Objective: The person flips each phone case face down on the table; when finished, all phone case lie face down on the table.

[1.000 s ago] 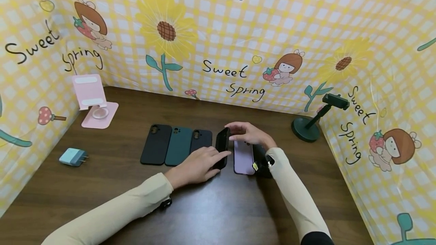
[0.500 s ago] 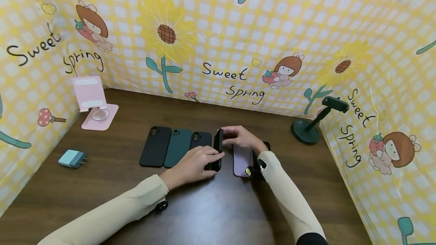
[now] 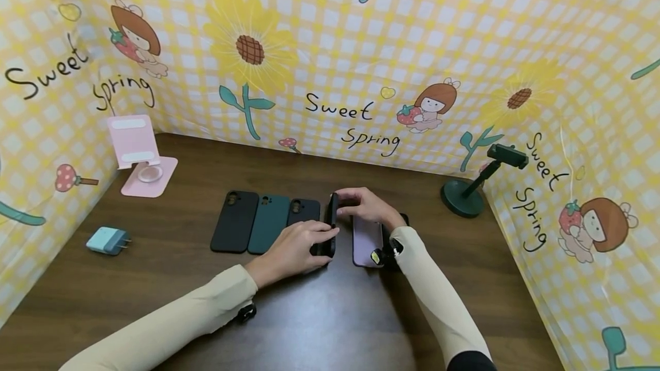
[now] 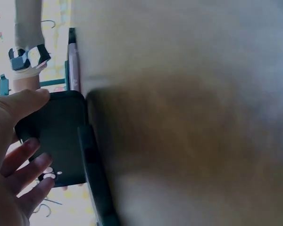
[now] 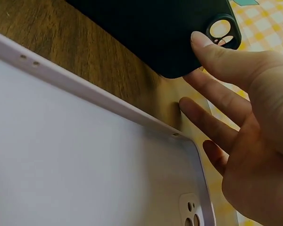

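Observation:
A black phone case [image 3: 333, 210] stands on its long edge between my hands in the head view. My left hand [image 3: 296, 245] grips its near end. In the left wrist view the thumb lies along the top of the black phone case [image 4: 61, 132], fingers at its back. At the far end my right hand [image 3: 368, 205] pinches the corner; the right wrist view shows the thumb beside the camera hole of the black phone case [image 5: 165, 33]. Just right of it lies a lilac phone case [image 3: 365, 245], its hollow inside facing up in the right wrist view.
Left of the hands lie a black case [image 3: 234, 222], a teal case [image 3: 270, 225] and a dark blue case [image 3: 307, 209] in a row. Another dark case [image 3: 404, 220] is mostly under the right sleeve. Around stand a pink phone stand [image 3: 146, 176], blue charger [image 3: 107, 240] and green stand [image 3: 463, 196].
Both hands have shifted the black phone case slightly left, toward the row, and it has turned from leaning to nearly upright. In the last half second almost nothing has moved.

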Tool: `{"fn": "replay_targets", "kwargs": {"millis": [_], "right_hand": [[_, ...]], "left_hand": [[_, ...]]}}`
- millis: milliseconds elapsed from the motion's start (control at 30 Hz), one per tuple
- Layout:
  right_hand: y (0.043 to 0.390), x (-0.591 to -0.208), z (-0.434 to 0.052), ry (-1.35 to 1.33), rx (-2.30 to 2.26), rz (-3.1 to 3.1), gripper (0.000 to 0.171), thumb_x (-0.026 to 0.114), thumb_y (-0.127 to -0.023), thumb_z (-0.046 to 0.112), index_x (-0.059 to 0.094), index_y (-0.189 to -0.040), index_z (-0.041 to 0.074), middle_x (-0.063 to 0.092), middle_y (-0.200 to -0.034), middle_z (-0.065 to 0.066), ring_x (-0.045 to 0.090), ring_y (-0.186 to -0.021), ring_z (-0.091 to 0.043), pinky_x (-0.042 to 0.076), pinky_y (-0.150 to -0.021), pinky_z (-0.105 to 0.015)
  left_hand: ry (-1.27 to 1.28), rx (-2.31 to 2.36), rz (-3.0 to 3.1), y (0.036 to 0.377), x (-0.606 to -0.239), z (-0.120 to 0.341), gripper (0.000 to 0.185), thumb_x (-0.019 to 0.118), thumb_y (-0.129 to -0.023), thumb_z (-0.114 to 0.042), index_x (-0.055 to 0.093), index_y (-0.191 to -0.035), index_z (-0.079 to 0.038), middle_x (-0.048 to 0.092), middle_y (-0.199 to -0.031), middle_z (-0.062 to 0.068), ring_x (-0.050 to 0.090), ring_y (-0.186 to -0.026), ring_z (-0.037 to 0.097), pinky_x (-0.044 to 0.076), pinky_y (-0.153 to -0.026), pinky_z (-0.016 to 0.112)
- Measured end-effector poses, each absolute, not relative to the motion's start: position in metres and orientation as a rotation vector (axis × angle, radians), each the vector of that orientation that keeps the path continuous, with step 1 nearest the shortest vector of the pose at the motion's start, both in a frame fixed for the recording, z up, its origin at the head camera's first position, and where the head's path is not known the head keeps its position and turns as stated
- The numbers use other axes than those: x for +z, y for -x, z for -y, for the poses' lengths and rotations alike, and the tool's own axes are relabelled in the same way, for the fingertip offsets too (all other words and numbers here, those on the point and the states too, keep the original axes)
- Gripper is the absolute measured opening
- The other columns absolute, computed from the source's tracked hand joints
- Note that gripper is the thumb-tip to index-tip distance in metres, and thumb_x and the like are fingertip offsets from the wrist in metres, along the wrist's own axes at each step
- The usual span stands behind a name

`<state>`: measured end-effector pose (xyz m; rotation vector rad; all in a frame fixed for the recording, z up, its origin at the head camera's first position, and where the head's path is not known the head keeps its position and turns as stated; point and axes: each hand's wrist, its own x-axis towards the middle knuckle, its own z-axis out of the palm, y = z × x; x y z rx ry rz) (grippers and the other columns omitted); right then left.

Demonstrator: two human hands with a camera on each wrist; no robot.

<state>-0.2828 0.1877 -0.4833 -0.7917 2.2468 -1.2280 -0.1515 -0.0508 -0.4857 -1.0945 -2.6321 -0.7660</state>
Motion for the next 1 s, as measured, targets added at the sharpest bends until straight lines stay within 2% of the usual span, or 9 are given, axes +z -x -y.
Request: {"fn": "replay_targets", "kwargs": {"millis": [133,333,533,733,1000], "right_hand": [[0.284,-0.484,-0.188,0.803,-1.218,-2.254,0.045,0.071,-0.097,0.010,0.062,-0.140,0.005,0.069,-0.133,-0.013,0.066,-0.124,-0.026,0.052,-0.106,-0.043],[0.284,-0.485,-0.191,0.810,-1.219,-2.255,0.042,0.071,-0.096,0.010,0.064,-0.138,0.007,0.071,-0.128,-0.011,0.067,-0.119,-0.024,0.053,-0.104,-0.043],[0.281,-0.486,-0.194,0.763,-1.164,-2.351,0.039,0.072,-0.096,0.011,0.067,-0.135,0.012,0.072,-0.129,-0.009,0.068,-0.120,-0.022,0.053,-0.104,-0.041],[0.280,-0.489,-0.197,0.739,-1.004,-2.583,0.034,0.073,-0.096,0.015,0.071,-0.130,0.009,0.072,-0.127,-0.011,0.069,-0.115,-0.024,0.056,-0.096,-0.040],[0.278,-0.491,-0.200,0.756,-0.885,-2.652,0.030,0.072,-0.097,0.019,0.074,-0.127,0.014,0.072,-0.126,-0.007,0.068,-0.107,-0.020,0.051,-0.094,-0.039]], "left_hand": [[1.063,-0.686,2.597,0.150,-0.485,0.049,0.063,0.086,-0.084,-0.035,0.066,-0.140,-0.016,0.072,-0.128,0.003,0.069,-0.105,0.019,0.059,-0.081,0.034],[1.044,-0.572,2.518,0.147,-0.482,0.049,0.063,0.089,-0.080,-0.037,0.070,-0.135,-0.014,0.071,-0.115,-0.001,0.058,-0.089,0.013,0.048,-0.069,0.027],[0.996,-0.510,2.542,0.145,-0.479,0.048,0.063,0.090,-0.078,-0.039,0.071,-0.132,-0.012,0.072,-0.109,0.000,0.055,-0.085,0.014,0.045,-0.066,0.028],[0.924,-0.506,2.662,0.152,-0.480,0.044,0.064,0.089,-0.078,-0.044,0.072,-0.131,-0.011,0.076,-0.107,0.002,0.060,-0.085,0.017,0.049,-0.066,0.028],[0.899,-0.346,2.893,0.158,-0.477,0.033,0.070,0.082,-0.082,-0.055,0.070,-0.134,-0.010,0.078,-0.107,0.004,0.055,-0.080,0.018,0.044,-0.061,0.029]]}}
